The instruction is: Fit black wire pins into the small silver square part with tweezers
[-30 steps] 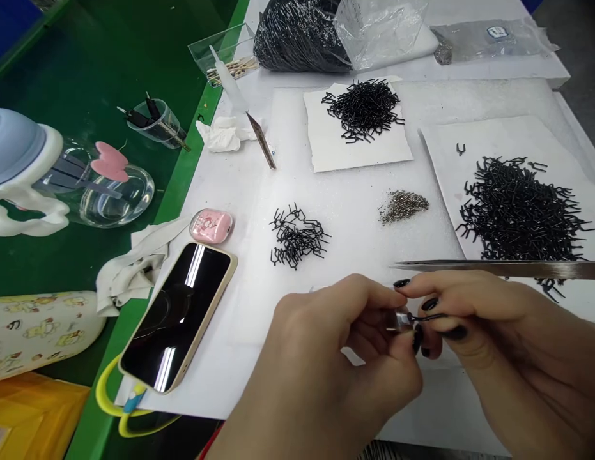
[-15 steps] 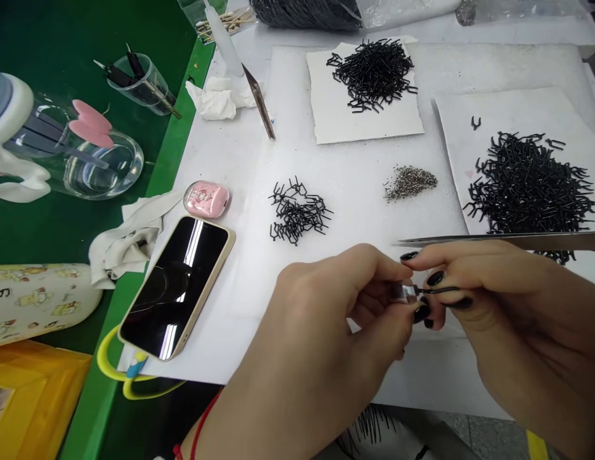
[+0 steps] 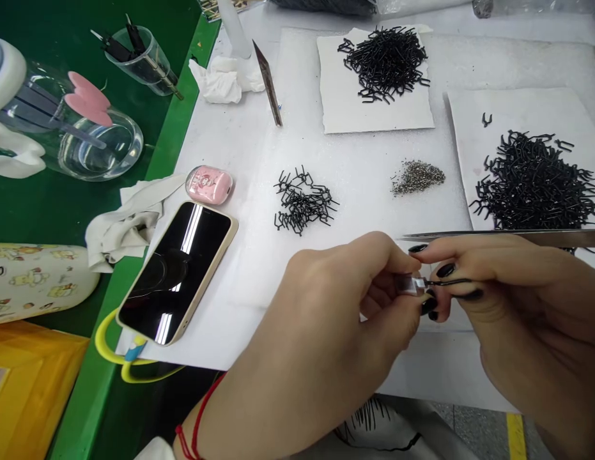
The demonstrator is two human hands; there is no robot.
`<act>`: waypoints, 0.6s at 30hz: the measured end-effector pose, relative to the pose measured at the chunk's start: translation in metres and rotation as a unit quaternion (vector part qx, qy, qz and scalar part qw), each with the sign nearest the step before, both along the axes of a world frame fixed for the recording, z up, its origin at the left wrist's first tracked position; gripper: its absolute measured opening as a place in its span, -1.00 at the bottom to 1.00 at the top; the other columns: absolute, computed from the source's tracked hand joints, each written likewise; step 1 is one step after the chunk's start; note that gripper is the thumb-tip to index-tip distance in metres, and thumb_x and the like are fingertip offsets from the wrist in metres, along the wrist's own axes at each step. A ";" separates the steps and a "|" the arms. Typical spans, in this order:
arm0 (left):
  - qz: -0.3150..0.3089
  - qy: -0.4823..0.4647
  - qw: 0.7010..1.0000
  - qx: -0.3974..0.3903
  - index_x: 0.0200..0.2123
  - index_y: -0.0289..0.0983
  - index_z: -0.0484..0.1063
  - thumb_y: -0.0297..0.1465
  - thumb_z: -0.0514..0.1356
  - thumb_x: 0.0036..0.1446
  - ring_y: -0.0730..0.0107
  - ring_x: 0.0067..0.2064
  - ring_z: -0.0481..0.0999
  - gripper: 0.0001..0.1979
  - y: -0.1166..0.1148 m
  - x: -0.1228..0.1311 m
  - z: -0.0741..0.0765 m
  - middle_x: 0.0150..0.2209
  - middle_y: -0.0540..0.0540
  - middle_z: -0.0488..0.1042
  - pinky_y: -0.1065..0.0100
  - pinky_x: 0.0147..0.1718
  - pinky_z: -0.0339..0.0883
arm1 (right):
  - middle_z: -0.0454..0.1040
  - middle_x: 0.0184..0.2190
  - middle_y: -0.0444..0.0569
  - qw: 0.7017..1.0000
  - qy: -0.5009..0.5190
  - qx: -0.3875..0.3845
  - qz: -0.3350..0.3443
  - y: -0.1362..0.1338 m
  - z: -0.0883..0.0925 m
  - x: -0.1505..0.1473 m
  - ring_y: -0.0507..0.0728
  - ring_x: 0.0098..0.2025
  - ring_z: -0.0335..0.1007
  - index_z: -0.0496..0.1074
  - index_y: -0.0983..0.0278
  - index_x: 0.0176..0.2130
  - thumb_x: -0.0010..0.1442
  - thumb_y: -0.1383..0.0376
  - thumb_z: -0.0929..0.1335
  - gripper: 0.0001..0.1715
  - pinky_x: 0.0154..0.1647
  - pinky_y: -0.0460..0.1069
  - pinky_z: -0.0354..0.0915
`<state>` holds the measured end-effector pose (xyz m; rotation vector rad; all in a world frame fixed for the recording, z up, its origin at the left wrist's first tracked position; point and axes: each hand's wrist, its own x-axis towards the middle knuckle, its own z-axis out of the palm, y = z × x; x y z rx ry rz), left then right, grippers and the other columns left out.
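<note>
The left hand (image 3: 335,313) pinches a small shiny metal piece (image 3: 411,285) closed between thumb and fingertips, while the right hand (image 3: 517,287) has its fingers (image 3: 470,255) curled tight on a thin black clip (image 3: 450,282), whose end touches the piece. Long tweezers (image 3: 503,234) lie just beyond those fingers, well right of the phone (image 3: 177,271), with a loose heap of clips (image 3: 304,201) and some grey grit (image 3: 417,177) nearer it.
</note>
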<state>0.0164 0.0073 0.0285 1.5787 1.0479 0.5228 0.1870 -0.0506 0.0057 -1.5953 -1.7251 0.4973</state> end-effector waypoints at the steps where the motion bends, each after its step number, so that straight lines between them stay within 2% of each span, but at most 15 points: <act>1: -0.005 -0.001 1.000 0.002 -0.30 -0.25 0.48 -0.63 0.22 0.07 0.67 -0.54 0.54 -0.82 0.000 0.000 0.000 -0.57 0.21 0.46 0.72 -0.60 0.33 | 0.48 -0.08 -0.26 1.000 -0.006 -0.012 -0.002 0.001 0.000 0.000 -0.01 -0.16 0.43 0.42 0.10 -0.26 0.24 0.41 0.29 -0.80 -0.19 -0.11 0.37; 8: -0.008 0.028 0.999 0.031 -0.30 -0.26 0.47 -0.57 0.23 0.09 0.61 -0.48 0.58 -0.88 -0.001 -0.002 0.000 -0.50 0.15 0.52 0.68 -0.54 0.35 | 0.53 -0.16 -0.19 0.998 0.039 0.040 0.025 0.005 -0.003 0.001 -0.01 -0.12 0.47 0.44 0.17 -0.25 0.14 0.51 0.33 -0.75 -0.18 -0.18 0.40; 15: -0.015 0.018 0.999 0.028 -0.31 -0.23 0.46 -0.56 0.22 0.11 0.61 -0.48 0.58 -0.87 -0.002 -0.002 0.000 -0.43 0.17 0.57 0.65 -0.52 0.38 | 0.53 -0.19 -0.19 0.999 0.036 0.026 -0.024 0.005 0.001 -0.006 -0.04 -0.22 0.48 0.41 0.17 -0.32 0.19 0.47 0.29 -0.79 -0.28 -0.18 0.41; 18: -0.017 0.020 0.999 0.036 -0.31 -0.23 0.46 -0.57 0.22 0.10 0.59 -0.48 0.58 -0.87 -0.001 -0.002 -0.001 -0.43 0.17 0.57 0.63 -0.53 0.38 | 0.53 -0.14 -0.18 0.999 0.037 0.013 0.013 0.004 0.001 -0.003 -0.01 -0.22 0.48 0.45 0.16 -0.26 0.17 0.47 0.32 -0.78 -0.28 -0.14 0.43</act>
